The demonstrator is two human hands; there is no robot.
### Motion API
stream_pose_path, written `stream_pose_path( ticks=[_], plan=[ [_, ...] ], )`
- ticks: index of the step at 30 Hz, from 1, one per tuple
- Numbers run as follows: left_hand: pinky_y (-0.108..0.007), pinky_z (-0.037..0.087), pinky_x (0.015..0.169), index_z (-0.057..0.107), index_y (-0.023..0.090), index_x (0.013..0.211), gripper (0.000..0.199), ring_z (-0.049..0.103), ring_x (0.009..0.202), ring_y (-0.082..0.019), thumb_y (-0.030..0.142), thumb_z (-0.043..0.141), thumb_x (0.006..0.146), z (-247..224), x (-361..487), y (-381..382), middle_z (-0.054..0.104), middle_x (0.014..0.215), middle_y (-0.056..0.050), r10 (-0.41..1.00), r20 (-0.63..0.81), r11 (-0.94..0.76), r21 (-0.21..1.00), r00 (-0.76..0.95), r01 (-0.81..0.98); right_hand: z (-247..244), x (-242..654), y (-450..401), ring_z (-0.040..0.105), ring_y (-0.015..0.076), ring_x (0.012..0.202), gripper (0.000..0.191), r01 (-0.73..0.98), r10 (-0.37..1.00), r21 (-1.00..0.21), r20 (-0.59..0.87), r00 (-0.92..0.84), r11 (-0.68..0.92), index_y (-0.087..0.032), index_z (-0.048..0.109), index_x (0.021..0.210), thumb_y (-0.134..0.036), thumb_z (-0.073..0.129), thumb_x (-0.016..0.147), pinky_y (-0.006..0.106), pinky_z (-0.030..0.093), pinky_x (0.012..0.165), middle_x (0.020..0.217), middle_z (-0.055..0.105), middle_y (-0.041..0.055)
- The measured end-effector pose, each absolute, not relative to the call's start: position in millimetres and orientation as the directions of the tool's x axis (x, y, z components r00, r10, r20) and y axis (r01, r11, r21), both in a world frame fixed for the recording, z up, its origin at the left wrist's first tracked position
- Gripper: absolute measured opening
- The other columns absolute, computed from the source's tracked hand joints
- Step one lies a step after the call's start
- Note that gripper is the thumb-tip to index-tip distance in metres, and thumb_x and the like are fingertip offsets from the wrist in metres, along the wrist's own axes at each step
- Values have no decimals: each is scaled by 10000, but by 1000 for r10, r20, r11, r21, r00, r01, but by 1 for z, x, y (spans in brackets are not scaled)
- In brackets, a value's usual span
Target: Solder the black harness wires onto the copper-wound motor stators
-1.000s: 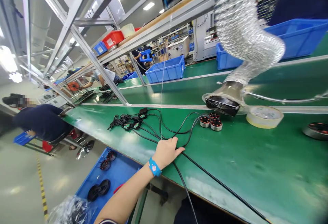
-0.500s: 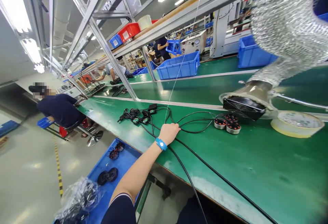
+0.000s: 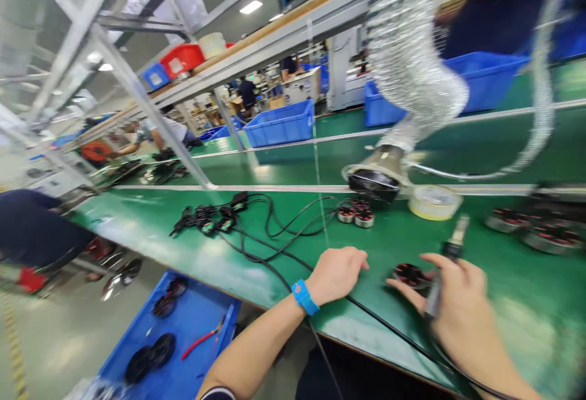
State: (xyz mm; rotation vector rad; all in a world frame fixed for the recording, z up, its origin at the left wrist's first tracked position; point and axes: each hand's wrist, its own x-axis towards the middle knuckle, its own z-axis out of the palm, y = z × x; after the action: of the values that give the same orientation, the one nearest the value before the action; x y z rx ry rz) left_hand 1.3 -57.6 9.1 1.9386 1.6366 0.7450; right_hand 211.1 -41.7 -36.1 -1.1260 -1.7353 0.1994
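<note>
My left hand (image 3: pixel 337 273), with a blue strap on its wrist, is closed above the bench near its front edge. A thin solder wire (image 3: pixel 319 186) runs down from above to its fingers, whose tips are partly hidden. My right hand (image 3: pixel 467 308) holds a soldering iron (image 3: pixel 442 284), slightly blurred, its pale metal end pointing up and away. Thumb and forefinger spread beside a round motor part (image 3: pixel 409 275) with red-and-black windings. Black cables (image 3: pixel 288 253) run across the bench beneath my left hand, leading to small circuit boards (image 3: pixel 208 227) at the left.
A black fume hood (image 3: pixel 373 186) on a silver duct (image 3: pixel 403 40) stands behind, beside a round yellowish container (image 3: pixel 434 203). Motor parts (image 3: pixel 364 218) sit near it, others (image 3: pixel 552 235) at right. A blue tray (image 3: pixel 201 302) holds red-handled pliers (image 3: pixel 199 344). Co-workers are nearby.
My left hand has moved right and toward me, away from the cable bundle, with the wire following. My right hand has come into view with the soldering iron. The view has turned right.
</note>
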Motion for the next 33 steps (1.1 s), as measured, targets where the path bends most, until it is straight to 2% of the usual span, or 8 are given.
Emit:
stream_pose_path(
  ticks=[2,7,10,16,24,26,29,33],
  plan=[
    [-283,407,685,703,180,769,474,612,718,-168,432,376,1001,9,5,-50,694,757,-37,995,87,-103,764,57,637,-39,209,-47,622,261,812,590,594,768,-587,635,-84,551,-229,502,1240,-652,634,850,456,551,784,1119,487,141],
    [-253,276,539,641,150,685,445,403,549,-103,530,546,896,10,16,-41,510,567,29,997,12,-51,834,75,550,-40,205,-56,592,277,1123,428,502,803,-656,577,-149,564,-241,442,1274,-426,626,934,470,515,980,1273,471,129],
    [-248,261,532,619,140,652,393,375,553,-95,470,581,863,12,25,-44,494,566,30,988,-53,-27,866,146,499,-42,206,-56,572,266,1177,363,452,808,-687,569,-153,569,-250,455,1269,-332,603,948,460,511,1002,1301,462,121],
    [-237,283,537,646,132,663,237,412,549,-94,285,552,818,16,25,-42,531,579,10,972,-156,81,924,174,374,-42,203,-57,634,214,970,379,448,825,-710,551,-130,544,-245,451,1255,-249,623,917,396,567,889,1230,465,102],
    [-238,96,455,658,107,809,427,216,447,-34,533,672,787,13,22,-36,458,610,47,933,-263,265,964,247,26,-33,198,-62,635,211,914,370,479,828,-690,535,-166,542,-245,446,1231,-212,625,908,367,572,831,1162,466,84],
    [-239,109,456,668,101,833,458,227,451,-38,558,649,815,12,22,-38,462,613,44,944,-248,241,969,218,55,-34,199,-63,635,214,934,387,473,836,-701,523,-168,534,-247,440,1249,-218,626,910,370,569,852,1187,463,91],
    [-230,218,500,694,100,835,465,339,518,-69,557,609,862,12,14,-46,508,622,16,973,-155,113,967,173,230,-36,201,-63,627,227,1020,420,442,838,-719,517,-176,537,-251,428,1281,-219,624,912,379,552,917,1236,456,100],
    [-239,323,595,688,123,810,415,448,616,-110,511,574,902,15,0,-58,561,665,-5,967,-108,10,921,232,389,-37,201,-64,580,245,1168,377,403,824,-722,531,-197,562,-260,437,1272,-202,584,929,388,520,986,1294,441,106]
  ],
)
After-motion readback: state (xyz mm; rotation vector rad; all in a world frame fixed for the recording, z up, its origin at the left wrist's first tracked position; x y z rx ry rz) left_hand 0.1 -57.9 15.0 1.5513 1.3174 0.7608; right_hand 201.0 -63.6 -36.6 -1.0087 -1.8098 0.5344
